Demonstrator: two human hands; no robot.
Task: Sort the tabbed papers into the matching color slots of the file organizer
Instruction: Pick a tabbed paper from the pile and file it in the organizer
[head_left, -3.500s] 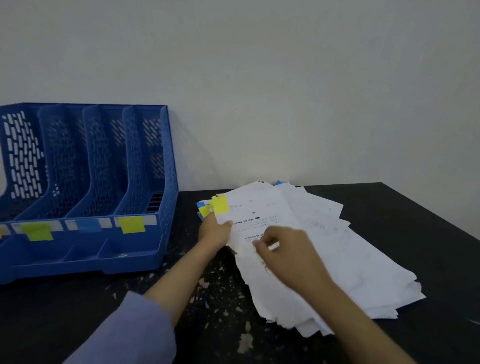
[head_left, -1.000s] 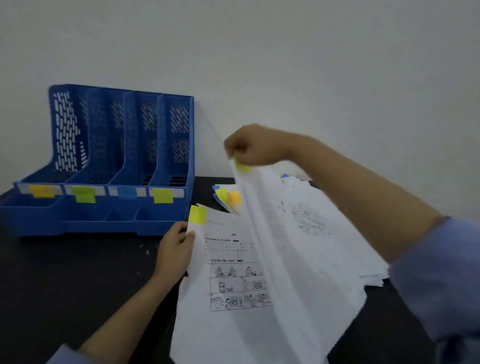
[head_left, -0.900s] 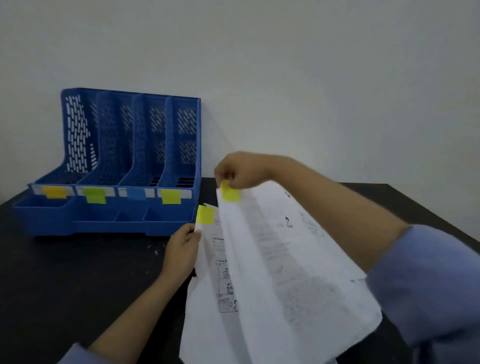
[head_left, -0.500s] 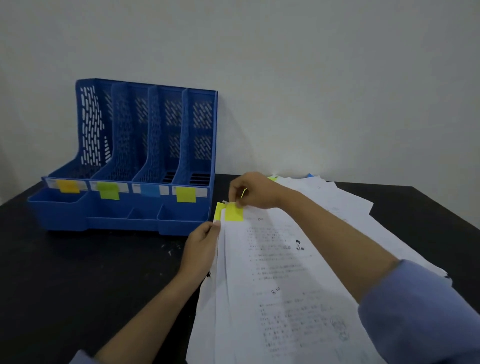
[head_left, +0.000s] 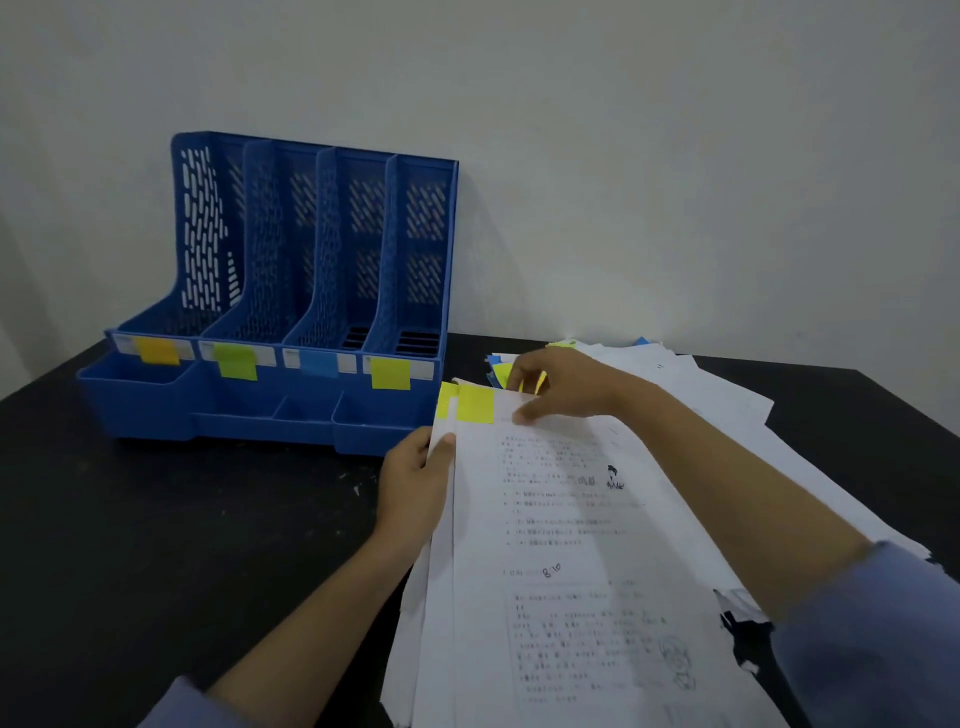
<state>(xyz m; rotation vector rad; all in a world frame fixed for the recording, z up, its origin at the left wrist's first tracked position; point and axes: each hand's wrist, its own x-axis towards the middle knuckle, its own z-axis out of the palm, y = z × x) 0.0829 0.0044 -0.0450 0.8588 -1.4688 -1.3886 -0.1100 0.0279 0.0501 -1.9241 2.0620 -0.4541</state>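
A small bundle of white printed papers (head_left: 561, 571) lies fanned at the front of the black bench (head_left: 156, 519), its top sheet covered in lines of small print with a handwritten mark near the middle and a little drawing near the lower right. Two yellow tabs (head_left: 474, 404) stick out side by side at the top left corner of the bundle, just in front of the organizer. The left hand (head_left: 415, 488) grips the bundle's left edge, thumb on top of the sheets and fingers curled underneath. The right hand (head_left: 558, 387) rests at the top of the bundle, its fingers loosely bent with the tips pressing down on the top sheet just right of the tabs. Behind and to the right of it a bigger loose heap of papers (head_left: 727, 405) spreads across the bench, with blue and yellow tabs peeking out at its far left corner. The blue plastic file organizer (head_left: 291, 291) stands upright against the wall at the left, with four slots labelled from left to right with orange (head_left: 158, 351), green (head_left: 236, 361), blue (head_left: 318, 362) and yellow (head_left: 390, 373) stickers on the front rail.
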